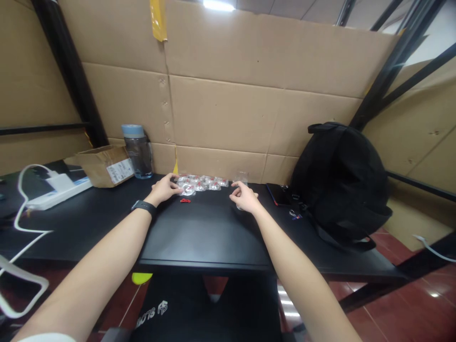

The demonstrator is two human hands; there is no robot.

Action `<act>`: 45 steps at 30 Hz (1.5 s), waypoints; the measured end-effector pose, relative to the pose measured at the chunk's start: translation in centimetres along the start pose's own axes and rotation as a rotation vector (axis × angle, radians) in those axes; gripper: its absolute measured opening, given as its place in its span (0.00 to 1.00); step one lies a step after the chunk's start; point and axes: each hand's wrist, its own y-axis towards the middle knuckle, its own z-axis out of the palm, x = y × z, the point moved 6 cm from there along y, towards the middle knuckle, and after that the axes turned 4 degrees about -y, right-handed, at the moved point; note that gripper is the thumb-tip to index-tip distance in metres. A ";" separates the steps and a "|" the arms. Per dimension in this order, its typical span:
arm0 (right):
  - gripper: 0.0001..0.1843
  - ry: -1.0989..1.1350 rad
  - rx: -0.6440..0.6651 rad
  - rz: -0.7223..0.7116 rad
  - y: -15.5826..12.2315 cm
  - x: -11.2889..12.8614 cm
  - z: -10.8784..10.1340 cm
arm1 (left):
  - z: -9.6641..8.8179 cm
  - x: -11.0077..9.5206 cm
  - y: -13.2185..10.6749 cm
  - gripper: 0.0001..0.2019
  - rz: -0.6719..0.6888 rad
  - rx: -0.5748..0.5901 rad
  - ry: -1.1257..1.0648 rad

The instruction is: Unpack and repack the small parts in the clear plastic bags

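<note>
Several small clear packets [203, 183] with red bits inside lie in a cluster near the back of the black table. At the cluster's left end is my left hand [166, 188], thumb and fingers apart, the fingertips at the packets' edge; whether they touch cannot be told. A small red piece [185, 200] lies loose on the tabletop in front of the packets. To the right, my right hand [245, 196] is low over the table with bent fingers and a gap between thumb and forefinger. Behind it shows a clear plastic wrapper [241, 177]. Something pale beneath this hand is mostly hidden.
A black backpack [342, 180] stands at the right, with a phone [277, 194] and keys [295, 215] beside it. On the left are a bottle [138, 154], an open cardboard box [107, 166] and a white power strip [59, 194] with cables. Cardboard walls [228, 118] enclose the table [206, 232].
</note>
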 end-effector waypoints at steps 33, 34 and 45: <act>0.20 -0.354 0.083 -0.040 2.3 -4.9 0.4 | 1.2 -6.3 -3.6 0.11 0.348 0.418 0.095; 0.19 -0.348 0.077 -0.049 2.1 -4.5 0.1 | 1.1 -6.5 -3.7 0.11 0.351 0.409 0.092; 0.10 -0.007 0.316 -0.305 -1.4 2.1 -0.1 | 0.5 -8.2 -4.2 0.16 0.381 0.303 0.014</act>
